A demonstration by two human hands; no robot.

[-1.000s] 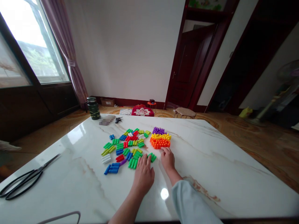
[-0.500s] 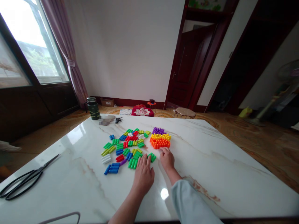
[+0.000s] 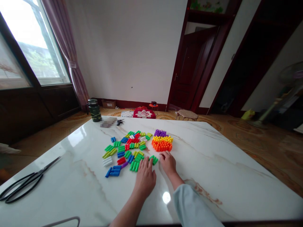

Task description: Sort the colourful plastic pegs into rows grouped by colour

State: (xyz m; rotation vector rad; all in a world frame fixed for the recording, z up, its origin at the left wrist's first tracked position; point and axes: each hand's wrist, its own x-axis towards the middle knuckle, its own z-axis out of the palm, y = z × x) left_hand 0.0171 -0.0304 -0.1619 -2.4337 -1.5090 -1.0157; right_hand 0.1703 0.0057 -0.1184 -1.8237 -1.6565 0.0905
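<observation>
My left hand (image 3: 145, 176) lies flat on the white marble table (image 3: 224, 176), fingers stretched out, fingertips touching green pegged blocks (image 3: 135, 165) at the near edge of a loose pile of coloured blocks (image 3: 126, 148). My right hand (image 3: 168, 162) rests just to the right, fingers apart and slightly curled, nothing in them. It sits just in front of an assembled slab of blocks (image 3: 162, 140) with orange, yellow and purple rows.
Black scissors (image 3: 26, 181) lie at the table's left edge. A dark green bottle (image 3: 94, 109) and keys (image 3: 120, 121) stand at the far edge. A curved grey object (image 3: 62, 220) shows at the near left. Beyond the table are a small stool (image 3: 188, 114) and a red cushion (image 3: 144, 113).
My right hand has slid slightly left and toward me, away from the orange row. The left hand has barely moved.
</observation>
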